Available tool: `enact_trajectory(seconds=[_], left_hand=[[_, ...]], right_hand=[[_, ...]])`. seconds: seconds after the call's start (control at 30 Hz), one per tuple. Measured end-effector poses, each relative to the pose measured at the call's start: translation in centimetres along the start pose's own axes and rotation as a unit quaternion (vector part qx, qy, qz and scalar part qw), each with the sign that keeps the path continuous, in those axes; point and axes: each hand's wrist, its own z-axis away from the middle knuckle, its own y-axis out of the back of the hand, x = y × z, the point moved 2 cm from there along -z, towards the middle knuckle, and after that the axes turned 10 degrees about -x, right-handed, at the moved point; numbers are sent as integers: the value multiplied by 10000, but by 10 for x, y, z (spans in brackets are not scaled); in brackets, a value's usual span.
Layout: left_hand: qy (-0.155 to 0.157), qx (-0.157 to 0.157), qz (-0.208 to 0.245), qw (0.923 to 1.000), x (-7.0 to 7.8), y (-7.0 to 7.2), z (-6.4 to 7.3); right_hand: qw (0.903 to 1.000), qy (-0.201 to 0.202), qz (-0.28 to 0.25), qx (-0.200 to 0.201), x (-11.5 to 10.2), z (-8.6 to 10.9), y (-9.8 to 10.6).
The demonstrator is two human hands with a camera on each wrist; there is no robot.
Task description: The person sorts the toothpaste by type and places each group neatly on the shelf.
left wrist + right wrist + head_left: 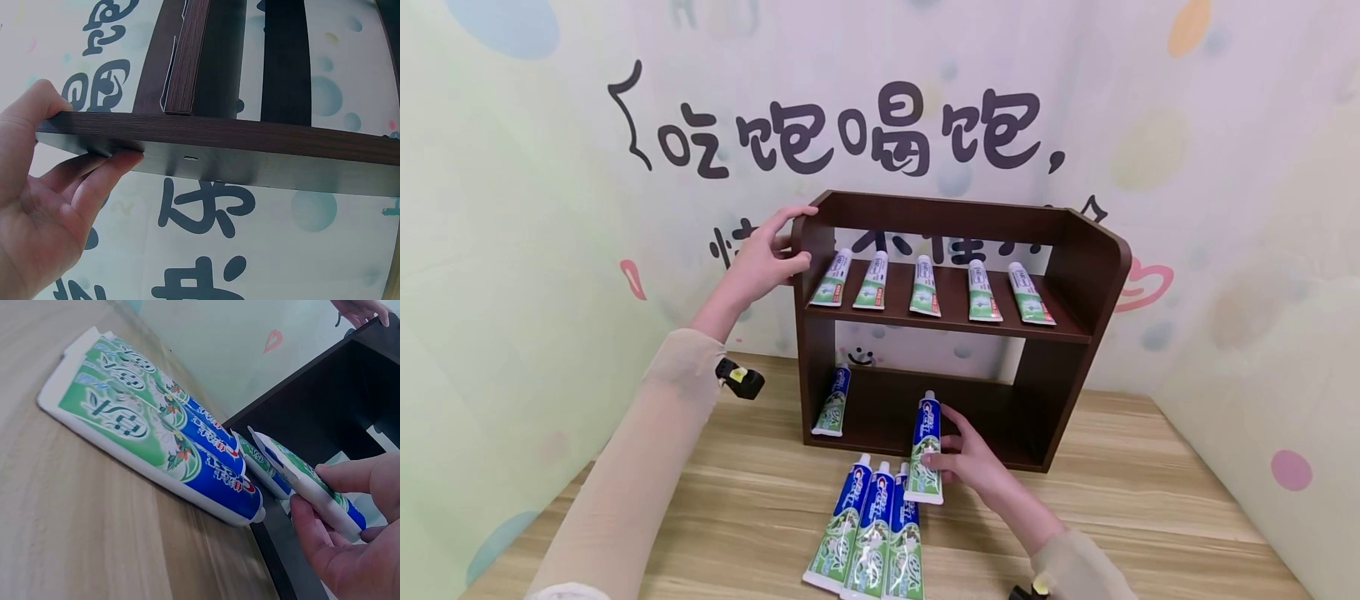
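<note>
My left hand [765, 260] grips the upper left side panel of a dark brown two-tier wooden shelf [955, 217]; in the left wrist view, thumb and fingers lie on opposite faces of the panel [250, 134]. A blue, green and white toothpaste tube [928, 418] is pinched between thumb and fingers of my right hand [976, 460], cap end pointing at the lower tier. It hangs in front of that tier's opening. One matching tube [832, 406] leans at the left of the lower tier. Three more tubes [125, 406] lie side by side on the table before the shelf.
Several white and green toothpaste tubes [925, 287] stand leaning in a row on the upper tier. The shelf stands on a wood-grain table [737, 500], close to a patterned wall cloth [715, 67] with large dark lettering. Similar cloth borders both sides.
</note>
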Motion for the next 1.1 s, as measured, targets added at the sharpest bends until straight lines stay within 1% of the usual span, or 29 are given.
enact_trajectory(seconds=[0.13, 0.33, 0.53, 0.8, 0.93, 1.03, 1.1], left_hand=[[15, -10, -14, 10000, 0, 0, 0], [-10, 26, 18, 10000, 0, 0, 1], [-20, -6, 54, 10000, 0, -1, 1], [-36, 21, 40, 10000, 1, 0, 1], [-23, 15, 26, 10000, 0, 0, 1], [-11, 13, 16, 10000, 0, 0, 1], [-11, 14, 23, 10000, 0, -1, 1]], right_hand=[[10000, 82, 7, -25, -4, -7, -3], [10000, 71, 7, -26, -9, -19, -11], [9999, 115, -42, 1, -15, -32, -16], [9999, 143, -26, -55, -20, -50, -25], [9995, 280, -17, -170, -21, -60, -30], [9990, 375, -111, -231, -22, -67, -33], [9991, 330, -186, -172, -23, -73, -35]])
